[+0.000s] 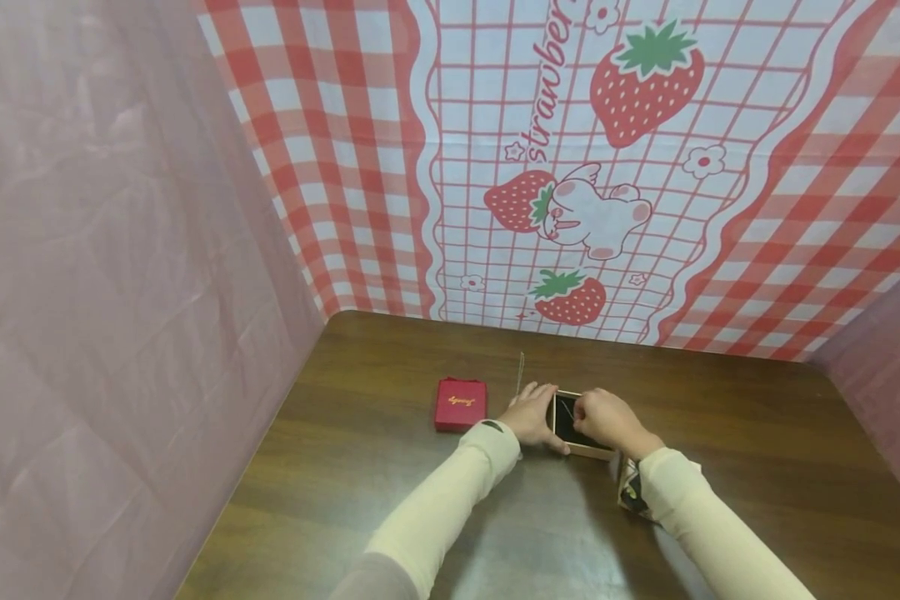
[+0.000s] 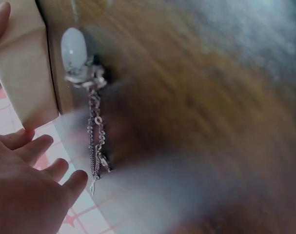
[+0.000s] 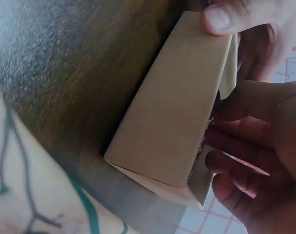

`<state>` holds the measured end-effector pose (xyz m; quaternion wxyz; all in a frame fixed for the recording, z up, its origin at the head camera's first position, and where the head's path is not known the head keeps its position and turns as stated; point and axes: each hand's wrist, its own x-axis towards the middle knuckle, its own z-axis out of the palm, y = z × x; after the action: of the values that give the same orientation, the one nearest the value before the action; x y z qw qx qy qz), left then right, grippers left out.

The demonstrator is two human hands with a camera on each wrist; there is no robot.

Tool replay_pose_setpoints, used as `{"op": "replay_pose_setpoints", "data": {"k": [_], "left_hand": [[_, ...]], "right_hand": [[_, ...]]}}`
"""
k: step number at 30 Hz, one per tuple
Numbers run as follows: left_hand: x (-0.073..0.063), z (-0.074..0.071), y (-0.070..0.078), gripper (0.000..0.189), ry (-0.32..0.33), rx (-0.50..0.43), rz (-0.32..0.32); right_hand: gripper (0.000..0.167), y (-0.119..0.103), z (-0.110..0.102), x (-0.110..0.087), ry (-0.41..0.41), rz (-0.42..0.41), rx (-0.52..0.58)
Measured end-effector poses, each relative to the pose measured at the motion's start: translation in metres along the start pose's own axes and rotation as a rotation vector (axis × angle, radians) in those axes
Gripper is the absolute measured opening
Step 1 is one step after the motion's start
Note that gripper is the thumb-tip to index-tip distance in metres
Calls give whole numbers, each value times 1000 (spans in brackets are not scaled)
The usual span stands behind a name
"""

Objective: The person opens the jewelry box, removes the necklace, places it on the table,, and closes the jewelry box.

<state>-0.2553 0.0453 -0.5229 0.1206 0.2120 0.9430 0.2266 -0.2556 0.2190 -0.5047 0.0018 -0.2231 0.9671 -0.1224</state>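
A small tan cardboard box (image 1: 588, 451) with a dark lining sits on the table. My left hand (image 1: 531, 415) holds its left end, thumb on the near wall and forefinger at the far corner; the other fingers stretch past it in the left wrist view. Inside the box, my right hand (image 1: 607, 419) pinches a thin silver chain (image 1: 567, 408), its fingertips partly hidden by the box wall in the right wrist view. Beside the left hand lies another silver chain (image 2: 96, 122) with a white oval pendant (image 2: 73, 49).
Left of the hands is a red gift box (image 1: 461, 406) with gold lettering. A patterned box lid (image 1: 633, 490) lies under the right forearm, partly covered by the sleeve. Behind the wooden table (image 1: 390, 367) hangs a strawberry-print cloth (image 1: 465, 250).
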Motion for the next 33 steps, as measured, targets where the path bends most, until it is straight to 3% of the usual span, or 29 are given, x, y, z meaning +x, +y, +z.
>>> {"op": "replay_pose_setpoints", "data": {"k": [7, 17, 33], "left_hand": [[0, 1, 1, 107, 6, -40, -37], [1, 1, 3, 106, 3, -26, -43], [3, 4, -1, 107, -3, -64, -39]], "right_hand": [[13, 2, -3, -2, 79, -4, 116], [7, 0, -12, -3, 144, 36, 230], [5, 1, -31, -13, 187, 74, 306]]}}
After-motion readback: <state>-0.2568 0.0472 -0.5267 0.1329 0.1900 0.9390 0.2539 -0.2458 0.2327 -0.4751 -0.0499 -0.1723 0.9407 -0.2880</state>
